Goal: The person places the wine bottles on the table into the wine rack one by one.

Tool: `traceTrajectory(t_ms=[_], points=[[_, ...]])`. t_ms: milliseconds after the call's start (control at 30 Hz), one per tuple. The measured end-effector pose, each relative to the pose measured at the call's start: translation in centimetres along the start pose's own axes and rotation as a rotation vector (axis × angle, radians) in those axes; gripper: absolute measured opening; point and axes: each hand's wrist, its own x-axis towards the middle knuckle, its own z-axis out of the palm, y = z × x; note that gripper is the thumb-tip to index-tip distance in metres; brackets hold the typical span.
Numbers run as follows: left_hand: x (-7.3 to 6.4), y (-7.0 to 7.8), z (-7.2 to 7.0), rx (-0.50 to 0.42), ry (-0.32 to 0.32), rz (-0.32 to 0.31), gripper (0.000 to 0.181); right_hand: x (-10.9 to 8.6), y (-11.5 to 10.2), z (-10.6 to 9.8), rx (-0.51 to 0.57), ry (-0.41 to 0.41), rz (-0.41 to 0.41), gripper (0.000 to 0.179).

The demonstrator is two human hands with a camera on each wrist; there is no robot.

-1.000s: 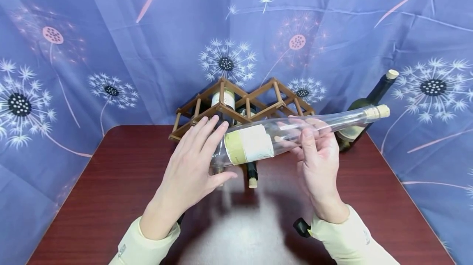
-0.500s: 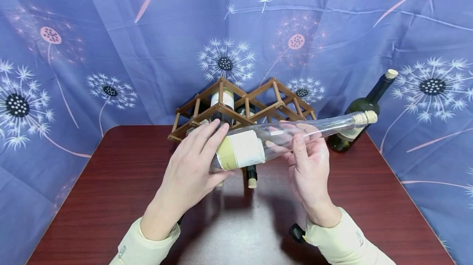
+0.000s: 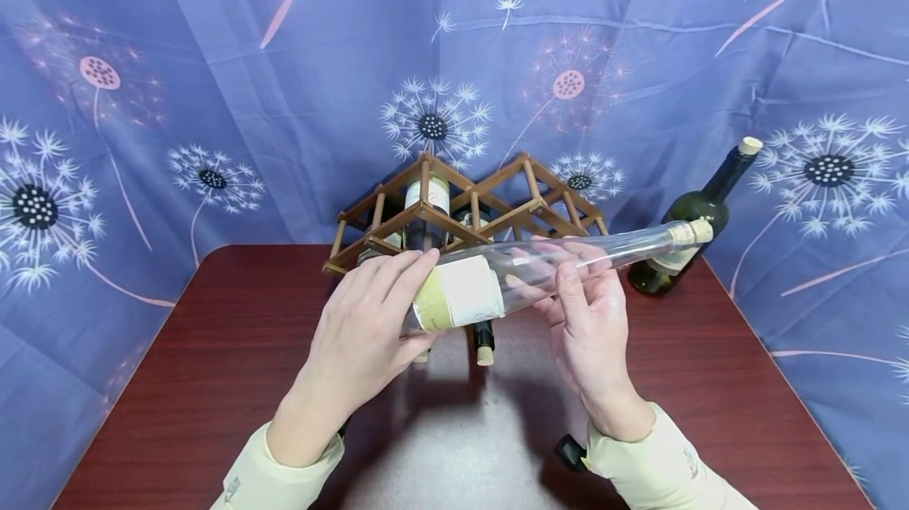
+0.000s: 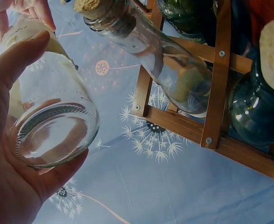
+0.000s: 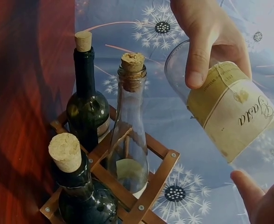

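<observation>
A clear glass wine bottle (image 3: pixel 465 289), stopped with a cork (image 3: pixel 701 231), is held nearly level above the table, its neck to the right. My left hand (image 3: pixel 365 320) grips the base end. Seen from the left wrist, the thumb and fingers curl round the bottle's glass bottom (image 4: pixel 58 135). Toward the shoulder, my right hand (image 3: pixel 592 336) holds the bottle from below, thumb on the near side. A cream and yellow-green label (image 5: pixel 235 112) covers the body between both hands. Behind the bottle stands a wooden wine rack (image 3: pixel 497 232), partly hidden.
Several corked bottles lie in the rack, among them a clear bottle (image 5: pixel 130 135) and a dark one whose cork (image 3: pixel 485 356) points toward me. A dark green bottle (image 3: pixel 685 234) stands at the table's back right corner. Patterned blue cloth (image 3: pixel 319 84) hangs behind the table (image 3: pixel 199 384).
The clear bottle has slid left and slightly down in the head view, its base going deeper into my left hand. The left fingers have closed round it, and my right hand has moved left with it.
</observation>
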Motion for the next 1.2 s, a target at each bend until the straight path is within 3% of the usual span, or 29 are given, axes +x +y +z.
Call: traceTrajectory(t_ms=[167,500,767,1200], points=[[-0.1,-0.1,-0.2,0.01,-0.008,0.002,0.094,0.1,-0.2,-0.2,0.021,-0.037,0.037,0.026],[-0.1,-0.4,-0.6,0.04,0.019,0.028,0.087,0.0,-0.8,-0.6,-0.059,-0.079,0.116,0.031],[0.0,-0.6,-1.0,0.055,0.036,0.039,0.087,0.4,-2.1,-0.7,-0.241,-0.072,0.267,0.031],[0.0,-1.2,-1.3,0.062,0.085,0.053,0.085,0.8,-3.7,-1.4,-0.418,-0.167,0.376,0.056]])
